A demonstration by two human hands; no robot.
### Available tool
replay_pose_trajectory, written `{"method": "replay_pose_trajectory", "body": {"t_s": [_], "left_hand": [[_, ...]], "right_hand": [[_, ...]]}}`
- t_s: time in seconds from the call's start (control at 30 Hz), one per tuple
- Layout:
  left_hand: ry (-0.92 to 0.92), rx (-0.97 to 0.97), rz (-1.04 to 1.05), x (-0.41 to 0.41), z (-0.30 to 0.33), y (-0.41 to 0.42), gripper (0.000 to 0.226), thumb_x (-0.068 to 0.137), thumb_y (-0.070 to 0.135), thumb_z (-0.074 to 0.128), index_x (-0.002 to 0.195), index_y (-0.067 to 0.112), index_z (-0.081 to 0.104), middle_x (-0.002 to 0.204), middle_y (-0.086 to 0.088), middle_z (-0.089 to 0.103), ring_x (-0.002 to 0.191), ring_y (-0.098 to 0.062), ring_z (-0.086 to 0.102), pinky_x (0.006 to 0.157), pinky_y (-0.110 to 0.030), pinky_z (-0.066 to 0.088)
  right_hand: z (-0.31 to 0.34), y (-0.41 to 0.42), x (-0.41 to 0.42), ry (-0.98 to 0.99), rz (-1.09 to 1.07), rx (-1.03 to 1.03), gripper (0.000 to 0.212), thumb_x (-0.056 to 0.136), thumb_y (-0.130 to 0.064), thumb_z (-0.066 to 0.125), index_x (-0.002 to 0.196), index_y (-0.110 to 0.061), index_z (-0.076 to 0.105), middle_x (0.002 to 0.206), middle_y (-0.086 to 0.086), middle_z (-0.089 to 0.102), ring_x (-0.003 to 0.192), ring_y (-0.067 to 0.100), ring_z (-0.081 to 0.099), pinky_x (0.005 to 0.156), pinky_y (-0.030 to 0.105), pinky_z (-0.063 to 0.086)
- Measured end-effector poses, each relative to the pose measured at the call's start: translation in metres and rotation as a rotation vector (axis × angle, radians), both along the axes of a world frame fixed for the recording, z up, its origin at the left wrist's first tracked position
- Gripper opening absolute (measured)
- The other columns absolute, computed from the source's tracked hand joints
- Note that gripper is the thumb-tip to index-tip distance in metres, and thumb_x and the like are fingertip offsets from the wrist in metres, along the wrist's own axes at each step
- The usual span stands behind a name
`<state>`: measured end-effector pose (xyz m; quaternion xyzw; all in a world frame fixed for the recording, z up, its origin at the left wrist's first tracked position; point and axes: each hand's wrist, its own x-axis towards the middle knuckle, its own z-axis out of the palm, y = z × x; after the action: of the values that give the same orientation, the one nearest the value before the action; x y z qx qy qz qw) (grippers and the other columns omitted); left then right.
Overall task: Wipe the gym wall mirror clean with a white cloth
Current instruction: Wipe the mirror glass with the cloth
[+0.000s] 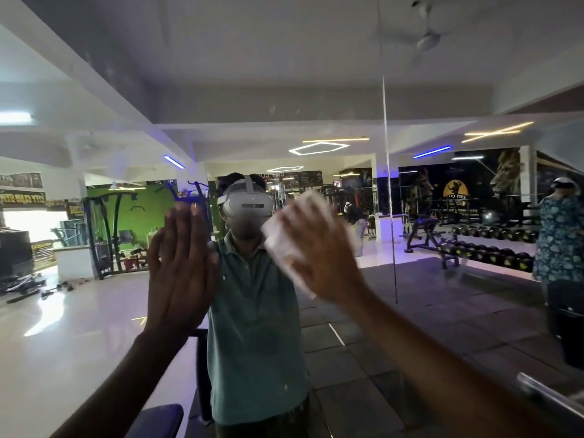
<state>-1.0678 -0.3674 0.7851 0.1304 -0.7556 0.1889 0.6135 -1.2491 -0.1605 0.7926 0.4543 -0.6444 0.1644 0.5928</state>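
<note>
Glass fills nearly all of what I get from the head view: the gym wall mirror [316, 105] spreads across the picture, with a thin vertical seam [387, 184] splitting it into panels right of centre and faint smudges showing high on the pane. I see the left hand [180, 267] raised flat to the mirror, fingers straight and together, palm toward the glass, holding nothing. The right hand [319, 245] is up beside it, blurred, fingers spread and pressing the white cloth [284, 235] against the glass at about head height; the cloth sticks out crumpled past the fingers on the upper left, and I cannot tell whether any finger curls round it. Between the two hands I make out the reflected person in a green polo shirt [256, 327] wearing a white headset [246, 205]. Around that, the mirror gives back the room: a white ceiling with a fan [423, 39], hexagon and blue strip lights, a green wall behind black machines [107, 235] on the left, a glossy pale floor, dark mats, a bench [429, 235] and a dumbbell rack [493, 248] on the right.
</note>
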Motion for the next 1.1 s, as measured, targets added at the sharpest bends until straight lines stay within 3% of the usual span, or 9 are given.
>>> {"method": "replay_pose_trajectory", "body": {"t_s": [0.13, 0.2, 0.3, 0.4, 0.6, 0.77, 0.83, 1.03, 1.1], "left_hand": [[-0.110, -0.106, -0.071, -0.007, -0.010, 0.015, 0.072, 0.103, 0.027, 0.046, 0.165, 0.001, 0.020, 0.174, -0.020, 0.012, 0.162, -0.035, 0.009, 0.129, -0.051, 0.016], [-0.107, -0.110, -0.078, -0.012, -0.007, 0.026, 0.072, 0.102, 0.027, 0.044, 0.165, 0.001, 0.020, 0.174, -0.019, 0.012, 0.162, -0.034, 0.010, 0.129, -0.050, 0.017], [-0.072, -0.069, -0.083, -0.020, 0.008, 0.036, 0.072, 0.104, 0.029, 0.041, 0.165, 0.001, 0.017, 0.174, -0.020, 0.010, 0.163, -0.033, 0.008, 0.128, -0.047, 0.014], [-0.067, -0.048, -0.078, -0.025, 0.015, 0.030, 0.071, 0.105, 0.030, 0.040, 0.166, 0.002, 0.016, 0.174, -0.020, 0.009, 0.163, -0.032, 0.006, 0.128, -0.045, 0.011], [-0.049, -0.106, -0.074, -0.026, 0.011, 0.023, 0.069, 0.105, 0.029, 0.043, 0.164, 0.000, 0.023, 0.173, -0.020, 0.015, 0.162, -0.032, 0.011, 0.130, -0.047, 0.014], [-0.048, -0.110, -0.075, -0.028, 0.010, 0.026, 0.068, 0.105, 0.028, 0.043, 0.164, 0.000, 0.022, 0.173, -0.020, 0.015, 0.162, -0.032, 0.011, 0.131, -0.048, 0.014], [-0.056, -0.114, -0.066, -0.027, 0.010, 0.024, 0.069, 0.105, 0.027, 0.043, 0.164, 0.000, 0.021, 0.173, -0.021, 0.014, 0.162, -0.033, 0.011, 0.131, -0.049, 0.014], [-0.055, -0.126, -0.048, -0.026, 0.009, 0.023, 0.070, 0.105, 0.026, 0.045, 0.165, 0.000, 0.019, 0.173, -0.021, 0.014, 0.162, -0.034, 0.011, 0.130, -0.052, 0.016], [-0.049, -0.123, -0.053, -0.026, 0.008, 0.024, 0.070, 0.105, 0.026, 0.046, 0.165, 0.000, 0.020, 0.173, -0.021, 0.014, 0.162, -0.033, 0.012, 0.129, -0.052, 0.017]], "right_hand": [[0.035, 0.049, -0.046, -0.302, -0.152, -0.489, 0.070, 0.111, -0.055, 0.015, 0.169, -0.017, 0.022, 0.177, 0.011, 0.016, 0.164, 0.034, 0.010, 0.128, 0.064, 0.016], [0.025, 0.029, -0.029, -0.410, -0.154, -0.616, 0.076, 0.109, -0.060, 0.009, 0.169, -0.015, 0.021, 0.177, 0.015, 0.013, 0.163, 0.038, 0.009, 0.128, 0.064, 0.016], [-0.024, -0.015, 0.017, -0.291, -0.069, -0.327, 0.076, 0.107, -0.057, 0.025, 0.169, -0.013, 0.022, 0.177, 0.017, 0.008, 0.164, 0.040, 0.002, 0.130, 0.063, 0.003], [-0.028, -0.002, 0.006, -0.120, -0.068, -0.126, 0.075, 0.107, -0.054, 0.038, 0.169, -0.015, 0.023, 0.178, 0.013, 0.009, 0.164, 0.036, 0.002, 0.130, 0.063, 0.004], [0.073, 0.022, -0.035, -0.196, -0.165, -0.441, 0.073, 0.108, -0.055, 0.027, 0.169, -0.015, 0.021, 0.177, 0.012, 0.013, 0.164, 0.035, 0.007, 0.131, 0.059, 0.008], [-0.049, 0.007, -0.007, -0.309, -0.123, -0.432, 0.074, 0.106, -0.051, 0.026, 0.168, -0.012, 0.023, 0.177, 0.014, 0.012, 0.164, 0.037, 0.008, 0.128, 0.066, 0.015], [-0.068, 0.004, -0.004, -0.323, -0.120, -0.427, 0.073, 0.107, -0.052, 0.025, 0.168, -0.012, 0.025, 0.177, 0.014, 0.014, 0.164, 0.037, 0.010, 0.127, 0.067, 0.016], [0.081, 0.012, -0.030, -0.224, -0.160, -0.475, 0.075, 0.106, -0.057, 0.024, 0.169, -0.017, 0.023, 0.177, 0.012, 0.016, 0.164, 0.035, 0.011, 0.131, 0.058, 0.008], [0.077, 0.015, -0.032, -0.213, -0.156, -0.468, 0.075, 0.106, -0.056, 0.025, 0.169, -0.016, 0.022, 0.177, 0.013, 0.014, 0.164, 0.035, 0.009, 0.131, 0.059, 0.008]]}}
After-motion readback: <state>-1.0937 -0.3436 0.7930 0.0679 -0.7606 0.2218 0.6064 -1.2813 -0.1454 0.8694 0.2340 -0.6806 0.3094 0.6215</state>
